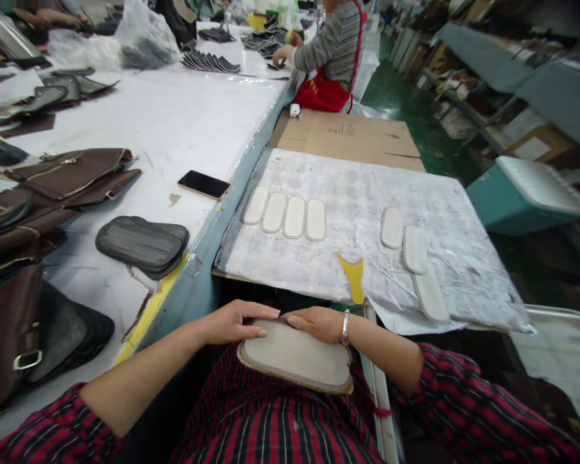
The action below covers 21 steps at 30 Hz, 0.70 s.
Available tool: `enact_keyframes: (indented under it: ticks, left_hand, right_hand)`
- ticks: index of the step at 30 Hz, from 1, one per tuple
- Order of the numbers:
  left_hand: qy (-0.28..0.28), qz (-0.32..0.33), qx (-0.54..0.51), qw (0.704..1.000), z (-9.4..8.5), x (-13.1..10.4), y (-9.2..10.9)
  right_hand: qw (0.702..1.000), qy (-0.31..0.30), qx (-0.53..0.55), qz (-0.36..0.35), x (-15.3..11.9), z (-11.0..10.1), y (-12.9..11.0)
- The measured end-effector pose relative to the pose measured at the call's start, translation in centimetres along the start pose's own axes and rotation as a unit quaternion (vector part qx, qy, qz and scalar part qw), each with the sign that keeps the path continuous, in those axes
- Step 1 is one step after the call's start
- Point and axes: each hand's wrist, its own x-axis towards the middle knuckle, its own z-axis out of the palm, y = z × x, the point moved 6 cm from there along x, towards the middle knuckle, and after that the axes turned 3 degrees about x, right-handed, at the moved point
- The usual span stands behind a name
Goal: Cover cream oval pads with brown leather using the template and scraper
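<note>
A pale grey rounded-oblong panel [294, 354] with a brownish edge rests over my lap, tilted toward me. My left hand [229, 322] grips its far left edge, thumb on the pale face and fingers along the rim. Beside it, my right hand [316, 322] has its fingers closed over the far edge, near the middle. The undersides of both grips are hidden. On the board ahead lie several small pale oblong pieces [294, 217] in a row. A yellow forked tool [352, 277] sits at the board's near edge.
To the left, a white-covered table [164, 122] carries a phone [203, 185], a stack of dark oblong pieces [142, 241] and brown leather bags [72, 177]. More pale pieces [414, 248] lie on the board's right. Cardboard [348, 136] and a seated co-worker [331, 58] are beyond; a teal bin [517, 200] stands right.
</note>
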Motion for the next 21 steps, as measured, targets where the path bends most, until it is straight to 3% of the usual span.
enact_keyframes:
  ticks: [6,13,17,21]
  left_hand:
    - [0.054,0.043,0.053,0.996,-0.2,-1.2,-0.4]
    - [0.042,0.082,0.179,0.980,0.2,-1.4,0.8]
    - [0.033,0.070,0.229,0.970,-0.2,-1.4,1.5]
    - [0.091,0.057,0.260,0.960,-0.6,-2.4,3.2]
  right_hand:
    - [1.000,-0.015,0.013,0.008,2.3,0.4,0.1]
    - [0.998,-0.052,-0.013,0.018,3.7,1.0,-0.7]
    - [1.000,-0.010,-0.029,0.002,3.6,0.4,-0.8]
    - [0.996,0.065,-0.056,0.006,0.4,-1.7,-1.7]
